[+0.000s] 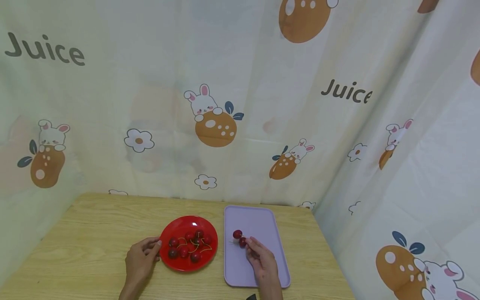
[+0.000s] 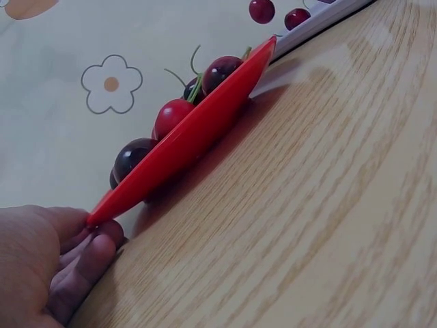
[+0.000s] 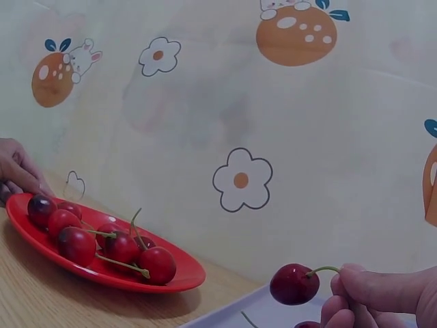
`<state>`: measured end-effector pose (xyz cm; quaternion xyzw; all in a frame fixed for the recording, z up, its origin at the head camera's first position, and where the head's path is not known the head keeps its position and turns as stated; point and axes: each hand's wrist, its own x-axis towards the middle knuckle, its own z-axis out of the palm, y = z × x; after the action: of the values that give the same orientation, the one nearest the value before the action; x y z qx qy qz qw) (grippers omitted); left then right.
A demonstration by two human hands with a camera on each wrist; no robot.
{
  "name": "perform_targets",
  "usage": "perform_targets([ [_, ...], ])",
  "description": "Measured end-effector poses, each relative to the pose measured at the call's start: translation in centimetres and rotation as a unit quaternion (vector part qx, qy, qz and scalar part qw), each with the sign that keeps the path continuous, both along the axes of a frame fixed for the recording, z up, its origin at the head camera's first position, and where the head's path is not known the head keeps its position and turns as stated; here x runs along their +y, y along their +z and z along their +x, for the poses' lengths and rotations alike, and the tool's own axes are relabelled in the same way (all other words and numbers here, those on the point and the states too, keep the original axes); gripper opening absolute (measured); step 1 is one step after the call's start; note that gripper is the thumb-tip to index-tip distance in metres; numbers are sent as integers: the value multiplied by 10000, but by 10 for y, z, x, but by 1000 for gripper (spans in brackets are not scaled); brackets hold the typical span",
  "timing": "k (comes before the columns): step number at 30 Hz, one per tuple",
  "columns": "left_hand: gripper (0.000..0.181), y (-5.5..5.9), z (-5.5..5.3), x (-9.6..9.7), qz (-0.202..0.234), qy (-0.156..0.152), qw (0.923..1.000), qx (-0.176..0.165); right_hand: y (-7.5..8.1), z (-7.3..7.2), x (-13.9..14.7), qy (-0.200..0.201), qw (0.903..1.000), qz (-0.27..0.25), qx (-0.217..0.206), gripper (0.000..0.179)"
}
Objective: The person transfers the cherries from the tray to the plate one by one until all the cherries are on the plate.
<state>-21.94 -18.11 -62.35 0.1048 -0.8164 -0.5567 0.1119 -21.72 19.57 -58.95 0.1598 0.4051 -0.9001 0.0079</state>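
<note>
My left hand (image 1: 140,260) grips the left rim of a red plate (image 1: 188,266), thumb on top and fingers beneath. Several dark red cherries (image 3: 77,246) with green stems lie on the plate. Over the lilac tray (image 1: 249,216), my right hand (image 1: 262,260) pinches one cherry (image 3: 295,283) by its stem between thumb and fingers. That cherry hangs above the tray surface in the right wrist view. Just below it, a second cherry (image 1: 242,241) is on the tray, its stem pointing left; the bottom edge of the right wrist view cuts it off.
The plate and tray sit side by side on a wood-grain table (image 1: 90,233), the tray to the right. A pale curtain (image 1: 165,83) printed with rabbits, fruit and flowers hangs behind and along both sides. A small black object (image 1: 251,297) shows at the bottom edge.
</note>
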Motion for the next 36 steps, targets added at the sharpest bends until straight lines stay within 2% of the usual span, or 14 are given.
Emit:
perform_targets([
  [8, 29, 5, 2, 2, 28, -6, 10000, 20, 0, -2, 0, 73, 9999, -73, 17, 13],
  [20, 30, 1, 1, 0, 11, 1, 10000, 3, 0, -3, -4, 179, 9996, -212, -3, 12],
  [26, 29, 3, 1, 0, 10, -25, 10000, 53, 2, -3, -7, 214, 9997, -152, 6, 12],
  [32, 29, 5, 2, 0, 0, -52, 10000, 69, 2, -4, -10, 373, 9991, -143, 121, 12],
  [36, 29, 4, 3, 0, -59, -101, 9999, 72, 3, -3, -13, 486, 9984, -51, 301, 18],
])
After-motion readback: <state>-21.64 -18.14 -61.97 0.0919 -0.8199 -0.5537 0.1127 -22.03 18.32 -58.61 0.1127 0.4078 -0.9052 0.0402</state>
